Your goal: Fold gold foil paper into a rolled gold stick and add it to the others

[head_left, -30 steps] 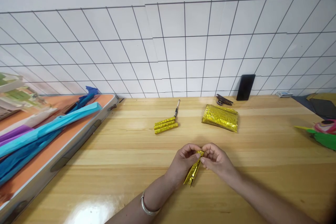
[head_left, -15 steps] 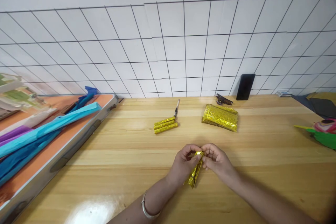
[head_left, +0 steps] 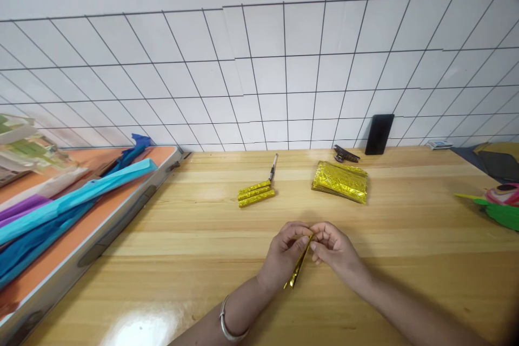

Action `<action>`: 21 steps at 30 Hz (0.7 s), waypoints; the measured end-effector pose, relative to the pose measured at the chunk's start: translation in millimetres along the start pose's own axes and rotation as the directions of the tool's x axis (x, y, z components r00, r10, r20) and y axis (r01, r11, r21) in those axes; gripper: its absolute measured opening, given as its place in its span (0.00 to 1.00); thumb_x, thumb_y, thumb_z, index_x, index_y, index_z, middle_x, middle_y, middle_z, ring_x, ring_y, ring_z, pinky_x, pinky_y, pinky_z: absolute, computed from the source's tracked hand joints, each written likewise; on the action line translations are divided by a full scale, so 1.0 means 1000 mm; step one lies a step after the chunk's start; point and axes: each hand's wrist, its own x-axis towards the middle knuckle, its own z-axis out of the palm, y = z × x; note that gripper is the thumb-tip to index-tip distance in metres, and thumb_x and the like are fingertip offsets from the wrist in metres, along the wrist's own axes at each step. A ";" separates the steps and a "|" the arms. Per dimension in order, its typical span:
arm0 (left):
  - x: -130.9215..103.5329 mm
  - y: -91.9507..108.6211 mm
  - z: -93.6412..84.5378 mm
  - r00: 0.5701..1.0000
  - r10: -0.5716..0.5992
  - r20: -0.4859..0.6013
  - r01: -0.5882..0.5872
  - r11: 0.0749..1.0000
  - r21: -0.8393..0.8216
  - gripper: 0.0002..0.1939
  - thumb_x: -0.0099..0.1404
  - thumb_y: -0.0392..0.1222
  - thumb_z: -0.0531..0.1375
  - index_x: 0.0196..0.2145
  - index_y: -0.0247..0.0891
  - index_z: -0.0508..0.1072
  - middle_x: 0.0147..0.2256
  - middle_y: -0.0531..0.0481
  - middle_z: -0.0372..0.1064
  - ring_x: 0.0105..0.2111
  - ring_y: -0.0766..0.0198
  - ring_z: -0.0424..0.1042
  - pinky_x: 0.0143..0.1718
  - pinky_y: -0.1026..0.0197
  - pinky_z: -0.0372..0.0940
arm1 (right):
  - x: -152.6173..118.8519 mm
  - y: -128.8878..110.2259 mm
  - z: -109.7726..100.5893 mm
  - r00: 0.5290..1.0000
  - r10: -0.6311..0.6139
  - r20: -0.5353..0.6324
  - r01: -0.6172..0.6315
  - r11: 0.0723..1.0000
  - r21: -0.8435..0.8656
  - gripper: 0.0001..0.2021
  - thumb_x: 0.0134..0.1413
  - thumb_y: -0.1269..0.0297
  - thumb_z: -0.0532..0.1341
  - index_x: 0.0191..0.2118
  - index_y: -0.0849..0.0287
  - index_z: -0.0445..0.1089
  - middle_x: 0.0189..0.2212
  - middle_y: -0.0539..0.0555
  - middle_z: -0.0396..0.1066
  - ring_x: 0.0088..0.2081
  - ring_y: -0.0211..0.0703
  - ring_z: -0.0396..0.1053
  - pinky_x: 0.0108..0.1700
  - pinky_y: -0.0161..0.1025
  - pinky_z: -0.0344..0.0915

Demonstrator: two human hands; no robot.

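Observation:
Between my two hands is a narrow folded strip of gold foil paper (head_left: 299, 270), slanting down to the lower left. My left hand (head_left: 284, 254) pinches its upper part between thumb and fingers. The thumb and fingertips of my right hand (head_left: 332, 248) close on the strip's top end. Some of the strip is hidden by the left hand. Beyond the hands lie several gold foil strips (head_left: 256, 194), folded narrow and side by side. A stack of flat gold foil sheets (head_left: 339, 181) rests farther back on the right.
A pen (head_left: 273, 167) touches the folded strips. Behind the stack are a black hair clip (head_left: 346, 154) and a black phone (head_left: 379, 134) leaning on the tiled wall. At left, an orange board (head_left: 121, 173) bears coloured paper; a green and pink item (head_left: 500, 208) lies at right.
The gold foil strip has turned between my fingers and now shows a thinner, edge-on side. My right thumb has shifted slightly left along its top end.

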 end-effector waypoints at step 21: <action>0.003 0.000 0.002 0.983 -0.179 -0.033 0.165 0.952 -0.257 0.14 0.54 0.44 0.66 0.34 0.36 0.68 0.31 0.52 0.65 0.31 0.67 0.65 0.34 0.65 0.61 | 0.004 0.006 -0.007 0.997 -0.056 0.058 0.059 0.997 -0.042 0.14 0.49 0.57 0.64 0.39 0.56 0.63 0.28 0.47 0.64 0.26 0.34 0.61 0.28 0.33 0.60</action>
